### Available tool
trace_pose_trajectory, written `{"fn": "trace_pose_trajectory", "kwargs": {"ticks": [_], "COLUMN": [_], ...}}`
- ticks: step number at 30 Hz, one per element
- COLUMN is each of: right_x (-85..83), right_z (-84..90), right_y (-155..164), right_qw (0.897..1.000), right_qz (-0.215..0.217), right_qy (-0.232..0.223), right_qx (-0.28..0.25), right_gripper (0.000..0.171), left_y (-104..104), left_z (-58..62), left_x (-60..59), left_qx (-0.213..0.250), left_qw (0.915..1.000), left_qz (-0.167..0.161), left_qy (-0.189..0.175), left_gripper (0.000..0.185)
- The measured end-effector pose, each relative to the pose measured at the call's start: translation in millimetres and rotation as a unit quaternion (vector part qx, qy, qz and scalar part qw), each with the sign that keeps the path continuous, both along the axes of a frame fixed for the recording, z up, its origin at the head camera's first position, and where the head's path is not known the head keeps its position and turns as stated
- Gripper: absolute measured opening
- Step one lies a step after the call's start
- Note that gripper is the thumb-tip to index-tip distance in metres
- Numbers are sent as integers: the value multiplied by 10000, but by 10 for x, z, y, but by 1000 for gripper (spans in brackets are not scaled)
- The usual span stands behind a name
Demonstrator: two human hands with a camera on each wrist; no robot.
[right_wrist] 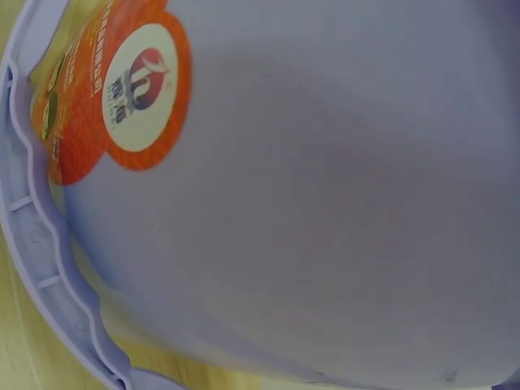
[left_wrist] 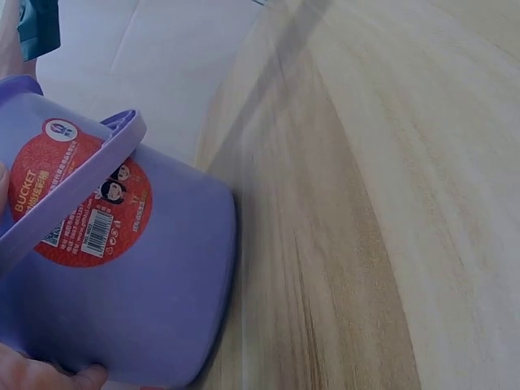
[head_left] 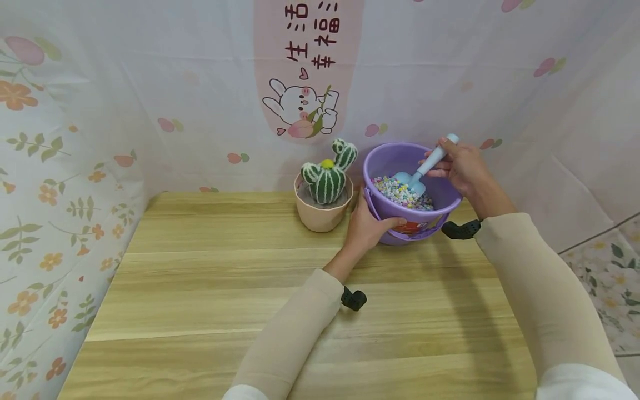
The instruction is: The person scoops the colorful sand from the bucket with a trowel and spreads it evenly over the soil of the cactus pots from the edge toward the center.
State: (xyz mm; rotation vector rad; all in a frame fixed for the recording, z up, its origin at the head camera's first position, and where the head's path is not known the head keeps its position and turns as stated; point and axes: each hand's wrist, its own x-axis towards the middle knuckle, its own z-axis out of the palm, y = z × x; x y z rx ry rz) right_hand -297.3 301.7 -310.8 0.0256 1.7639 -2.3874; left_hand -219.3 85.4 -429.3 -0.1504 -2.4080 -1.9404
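Observation:
A purple bucket [head_left: 390, 204] with a red label stands near the back right of the wooden table, small pastel beads [head_left: 395, 190] inside it. My left hand [head_left: 366, 226] grips its left side, thumb across the front by the label; in the left wrist view its fingertips [left_wrist: 89, 376] press the bucket's wall. My right hand [head_left: 465, 166] reaches over the right rim and holds a light blue scoop [head_left: 434, 160] by its handle. The scoop's blade dips into the beads, partly covered by them. Only the bucket's outer wall [right_wrist: 325, 227] and its lowered handle [right_wrist: 41, 236] show in the right wrist view.
Just left of the bucket, a knitted cactus [head_left: 327, 184] sits in a pale peach pot [head_left: 320, 218]. Behind both hangs a printed white cloth [head_left: 200, 111] with a rabbit picture. The wooden table [head_left: 210, 278] extends to the front and left.

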Motion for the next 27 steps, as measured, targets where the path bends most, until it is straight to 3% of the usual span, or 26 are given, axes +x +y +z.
{"fn": "trace_pose_trajectory", "kwargs": {"ticks": [11,21,27], "right_x": [10,46,91], "right_z": [21,58,70], "right_y": [43,59,88], "right_qw": [9952,9897,9848], "right_qz": [-369,-638,-829], "right_qy": [-228,-280,-383], "right_qx": [-879,-1247,-1479], "right_gripper": [24,23,22], "left_y": [-7,-59,-109], "left_z": [11,15,-8], "left_x": [16,44,66], "left_qx": [9,-48,-55], "left_qw": [10000,9999,9993], "left_qz": [-6,-14,-36], "left_qy": [64,114,381], "left_gripper": [126,118,108]}}
